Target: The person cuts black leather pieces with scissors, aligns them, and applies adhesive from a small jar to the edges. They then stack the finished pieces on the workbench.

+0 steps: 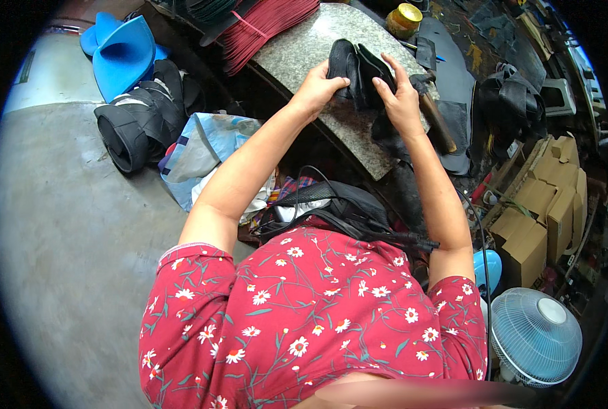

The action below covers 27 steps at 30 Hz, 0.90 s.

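Note:
Above the speckled stone slab, both of my hands are on black, leather-like folded pieces that look like shoe uppers. My left hand pinches the left piece, with the thumb across its lower edge. My right hand has its thumb and fingers around the right-hand piece, which opens along its top edge. Beside my right wrist lies a hammer with a wooden handle. Whether the two pieces are joined is hard to make out.
Bundled red strips lie on the slab's far left, a yellow-lidded jar at its far edge. Blue curved sheets and stacked black pieces stand left. Cardboard boxes and a blue fan are at right.

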Available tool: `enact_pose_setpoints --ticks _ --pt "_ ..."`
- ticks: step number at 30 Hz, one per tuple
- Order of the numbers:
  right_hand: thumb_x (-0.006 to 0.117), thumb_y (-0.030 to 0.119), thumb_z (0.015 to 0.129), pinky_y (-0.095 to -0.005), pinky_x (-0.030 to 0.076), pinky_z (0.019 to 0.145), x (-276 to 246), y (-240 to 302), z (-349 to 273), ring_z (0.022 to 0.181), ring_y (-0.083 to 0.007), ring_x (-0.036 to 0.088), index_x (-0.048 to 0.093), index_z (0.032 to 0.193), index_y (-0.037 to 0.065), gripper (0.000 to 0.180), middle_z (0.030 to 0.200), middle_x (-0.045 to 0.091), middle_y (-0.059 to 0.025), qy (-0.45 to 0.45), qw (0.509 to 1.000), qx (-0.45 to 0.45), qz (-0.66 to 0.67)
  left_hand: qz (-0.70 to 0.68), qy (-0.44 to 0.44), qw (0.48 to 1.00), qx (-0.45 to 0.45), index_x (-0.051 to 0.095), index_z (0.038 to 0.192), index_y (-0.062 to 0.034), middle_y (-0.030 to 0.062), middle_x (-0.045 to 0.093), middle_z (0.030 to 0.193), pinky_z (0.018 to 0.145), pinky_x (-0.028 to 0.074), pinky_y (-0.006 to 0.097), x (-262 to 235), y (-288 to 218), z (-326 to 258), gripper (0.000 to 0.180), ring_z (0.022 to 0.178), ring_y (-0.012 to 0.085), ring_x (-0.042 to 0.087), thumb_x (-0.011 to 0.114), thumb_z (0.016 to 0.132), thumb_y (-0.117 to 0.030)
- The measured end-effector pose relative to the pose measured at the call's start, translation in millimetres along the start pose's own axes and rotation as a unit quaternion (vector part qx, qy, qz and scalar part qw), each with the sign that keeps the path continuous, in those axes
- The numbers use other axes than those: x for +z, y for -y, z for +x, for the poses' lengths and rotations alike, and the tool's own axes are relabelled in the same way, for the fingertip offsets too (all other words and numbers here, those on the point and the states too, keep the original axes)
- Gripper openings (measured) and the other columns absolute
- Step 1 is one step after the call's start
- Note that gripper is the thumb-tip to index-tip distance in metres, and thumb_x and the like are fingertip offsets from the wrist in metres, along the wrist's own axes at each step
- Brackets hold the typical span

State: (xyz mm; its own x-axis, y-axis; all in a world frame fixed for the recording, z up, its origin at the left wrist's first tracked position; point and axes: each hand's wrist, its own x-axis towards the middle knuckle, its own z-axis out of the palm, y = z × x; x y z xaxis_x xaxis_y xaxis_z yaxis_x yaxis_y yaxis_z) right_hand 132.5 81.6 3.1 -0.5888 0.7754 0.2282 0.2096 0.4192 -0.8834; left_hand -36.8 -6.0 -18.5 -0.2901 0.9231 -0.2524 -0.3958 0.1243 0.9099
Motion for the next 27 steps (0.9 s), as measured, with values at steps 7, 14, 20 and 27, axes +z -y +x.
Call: enact_pose_setpoints --ticks 7,14,20,27 --pt "0.058 0.028 0.095 -0.0298 0.048 0.086 19.2 -25.3 18.3 0.097 -0.0195 0.064 0.059 0.124 0.005 0.036 0.106 0.068 -0.0135 0.002 1.000 0.013 -0.014 -0.070 -0.039 0.995 -0.052 0.054 0.115 -0.0086 0.0028 0.064 0.101 0.076 0.058 0.038 -5.7 -14.6 5.1 0.024 0.090 0.0153 0.064 0.059 0.092 -0.010" --pt "0.067 0.019 0.089 -0.0245 0.048 0.067 6.0 -28.8 29.9 0.072 -0.0074 0.057 0.067 0.105 0.001 0.024 0.081 0.069 -0.0038 -0.091 0.994 0.023 0.055 -0.058 -0.049 0.995 -0.067 0.051 0.117 -0.0072 0.0063 0.063 0.105 0.075 0.058 0.043 -12.4 -9.7 -1.3 0.027 0.094 0.0202 0.064 0.058 0.091 -0.009" --pt "0.068 0.022 0.086 -0.0299 0.050 0.072 9.8 -11.0 21.9 0.078 -0.0229 0.066 0.069 0.102 0.008 0.021 0.089 0.069 -0.0095 -0.051 0.976 -0.091 -0.190 -0.065 -0.023 0.996 -0.053 0.052 0.116 -0.0055 0.0070 0.063 0.104 0.071 0.059 0.038 -22.5 4.5 10.9 0.030 0.089 0.0202 0.065 0.055 0.086 0.002" --pt "0.058 0.032 0.093 -0.0317 0.050 0.081 7.5 -27.9 29.8 0.088 -0.0229 0.068 0.068 0.105 0.002 0.034 0.096 0.070 -0.0156 -0.084 0.993 0.071 -0.036 -0.032 -0.042 0.997 -0.052 0.056 0.113 -0.0072 0.0044 0.065 0.100 0.069 0.057 0.034 -22.3 10.1 14.1 0.030 0.084 0.0156 0.065 0.056 0.084 0.002"
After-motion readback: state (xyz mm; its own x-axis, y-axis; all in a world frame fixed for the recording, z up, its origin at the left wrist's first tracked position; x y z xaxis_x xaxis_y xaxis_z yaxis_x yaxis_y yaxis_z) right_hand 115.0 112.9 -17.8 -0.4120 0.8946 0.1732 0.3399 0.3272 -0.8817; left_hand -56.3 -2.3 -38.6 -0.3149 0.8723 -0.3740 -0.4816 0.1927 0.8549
